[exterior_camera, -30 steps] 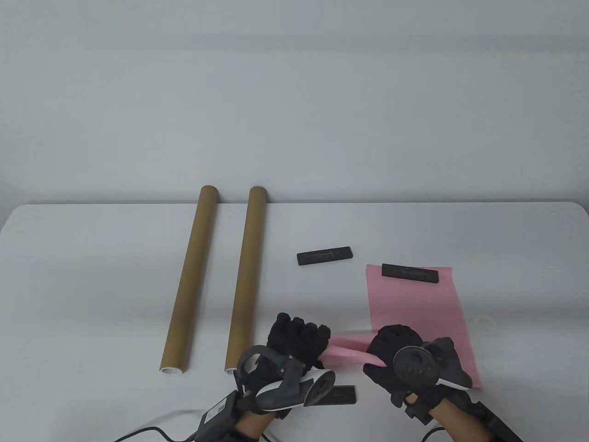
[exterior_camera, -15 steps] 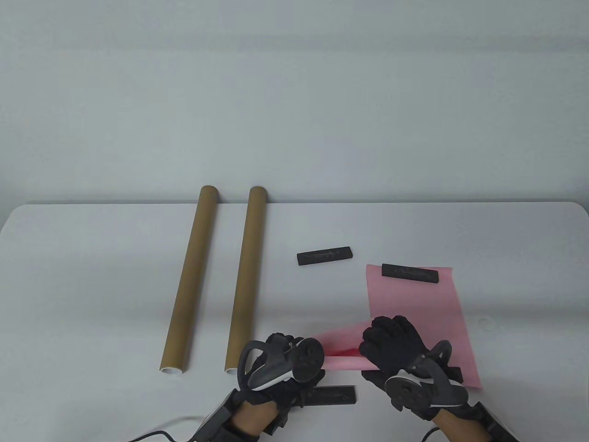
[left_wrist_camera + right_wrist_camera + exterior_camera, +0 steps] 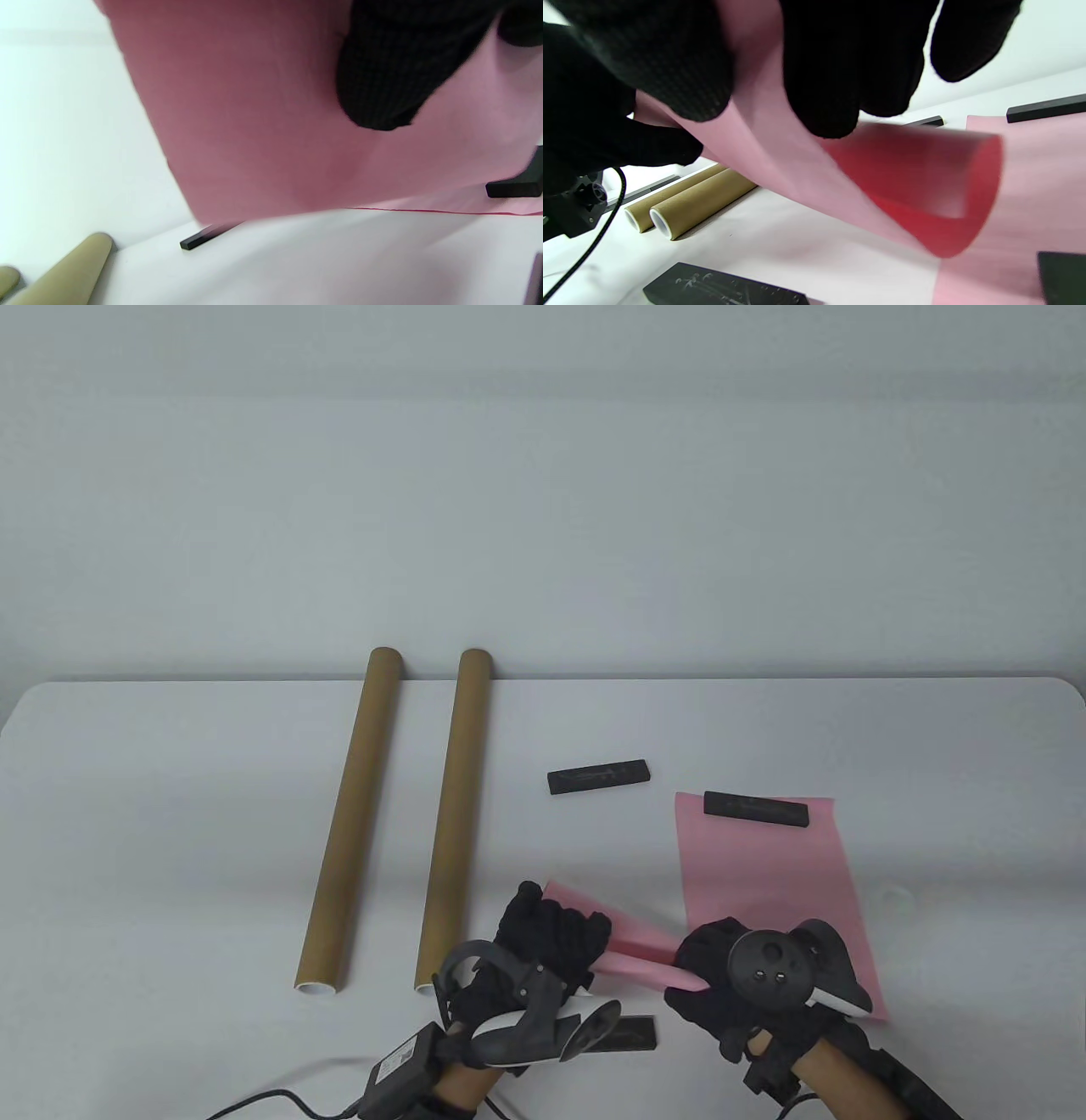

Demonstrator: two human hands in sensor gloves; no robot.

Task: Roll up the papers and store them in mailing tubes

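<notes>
Left hand and right hand both grip the curled near end of the pink paper, at 6 o'clock on the table. Its far end lies flat under 1 black bar. 2 mailing tubes lie at 9 o'clock of the hands.

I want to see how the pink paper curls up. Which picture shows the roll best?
The right wrist view: it looks into the open end of the pink paper curling under the right hand's fingers. The table view shows the paper only partly, since both hands cover the rolled part. The left wrist view shows a blurry pink sheet.
</notes>
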